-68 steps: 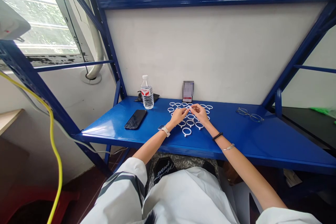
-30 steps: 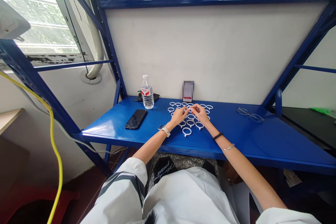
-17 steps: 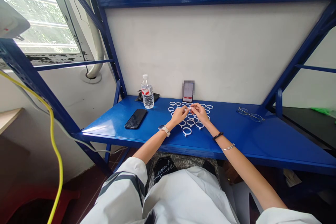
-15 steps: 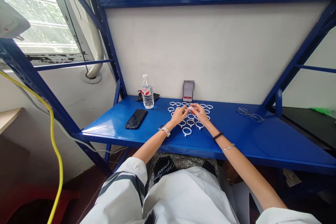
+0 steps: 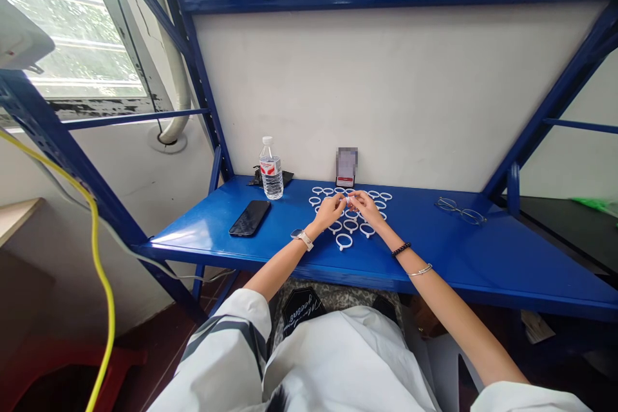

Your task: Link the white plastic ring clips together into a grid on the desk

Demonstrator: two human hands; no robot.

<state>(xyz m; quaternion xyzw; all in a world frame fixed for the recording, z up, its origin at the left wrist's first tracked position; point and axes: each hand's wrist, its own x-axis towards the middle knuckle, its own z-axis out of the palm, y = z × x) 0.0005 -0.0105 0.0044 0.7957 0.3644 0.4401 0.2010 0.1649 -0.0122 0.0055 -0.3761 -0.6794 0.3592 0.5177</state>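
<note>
On my table (image 5: 458, 270) lie rings (image 5: 342, 248); left of them, a bottle (image 5: 271, 170) and phone (image 5: 250, 218); right of them, glasses (image 5: 458, 210).

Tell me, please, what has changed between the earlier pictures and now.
At most, the left hand and right hand shifted slightly around a small white piece; nothing visibly taken up or released. The white rings, bottle, phone and glasses stayed put.

On the blue desk (image 5: 463, 264), clocked from its middle, a water bottle (image 5: 271, 175) stands at ten o'clock with black plastic (image 5: 288, 177) just behind, a dark phone (image 5: 250, 218) lies at nine, eyeglasses (image 5: 449, 205) rest at three, and an upright panel (image 5: 346, 168), partly blurred, stands at twelve. Off the desk, a yellow cable (image 5: 95, 237) hangs at nine; a window (image 5: 72, 26) shows at ten.
</note>
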